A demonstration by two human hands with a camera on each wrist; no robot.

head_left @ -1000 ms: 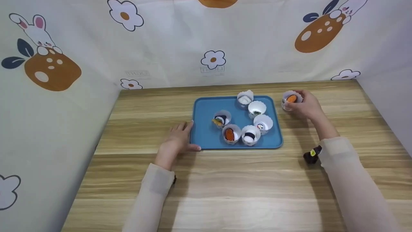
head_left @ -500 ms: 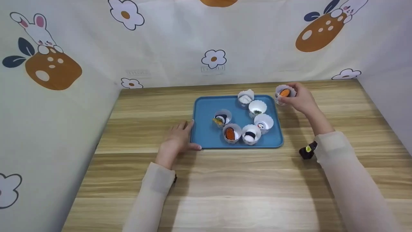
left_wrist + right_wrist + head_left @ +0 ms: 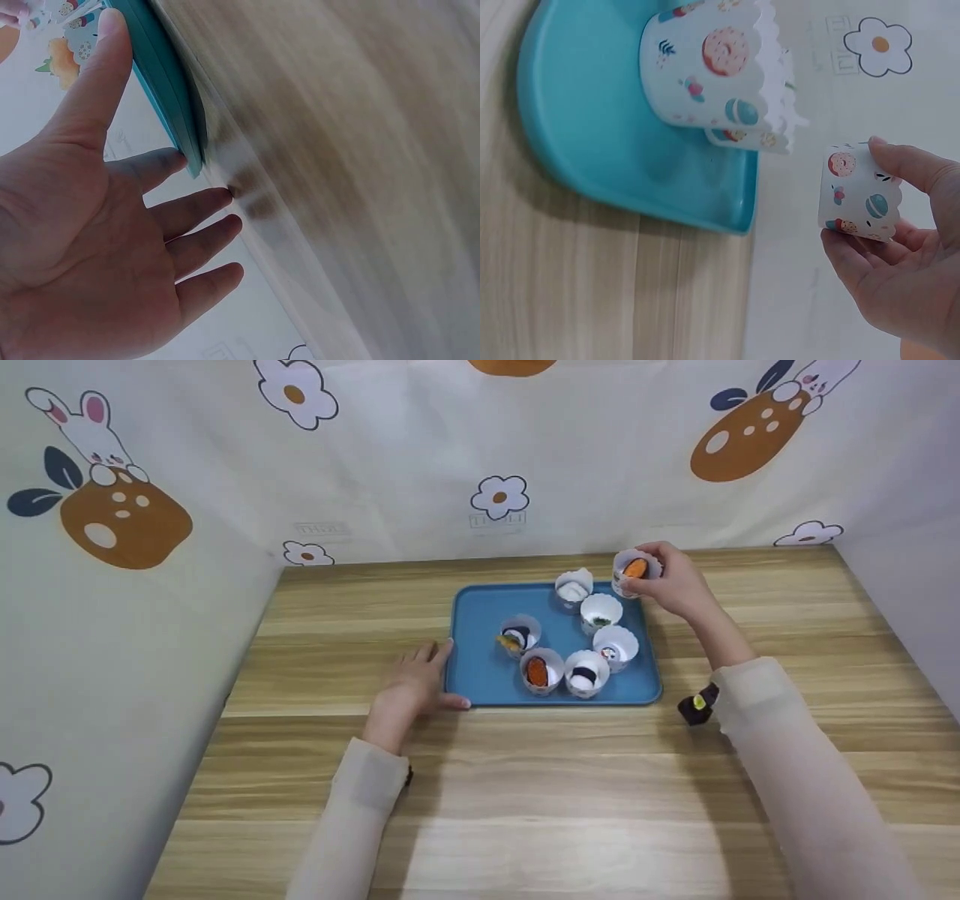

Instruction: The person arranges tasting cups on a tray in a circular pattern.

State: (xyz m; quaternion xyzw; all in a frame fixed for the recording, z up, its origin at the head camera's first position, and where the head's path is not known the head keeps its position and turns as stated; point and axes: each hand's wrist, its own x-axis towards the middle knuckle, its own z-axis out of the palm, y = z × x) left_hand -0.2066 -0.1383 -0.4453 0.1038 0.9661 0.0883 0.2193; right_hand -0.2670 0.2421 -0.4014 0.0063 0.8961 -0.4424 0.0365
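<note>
My right hand (image 3: 675, 581) pinches a paper baking cup (image 3: 855, 191) by its sides, held above the tray's far right corner. Inside that cup lies an orange-topped sushi piece (image 3: 636, 569). The left hand (image 3: 412, 682) rests against the left edge of the blue tray (image 3: 476, 607), fingers spread, thumb at the front edge. In the left wrist view the thumb and index fingertip touch the tray's rim (image 3: 161, 82). Several scalloped paper cups stand on the tray, among them one with orange sushi (image 3: 537, 671), one with black-banded white sushi (image 3: 583, 675) and one with white contents (image 3: 574, 589).
A dark wrist camera (image 3: 697, 706) hangs under the right sleeve. The wooden table (image 3: 525, 787) reaches to a printed cloth backdrop (image 3: 390, 457) behind the tray and at both sides. Other cups (image 3: 615, 647) line the tray's right side.
My right hand has carried the held paper cup leftward and slightly away, from beside the tray to over its far right corner. The left hand has stayed at the tray's edge.
</note>
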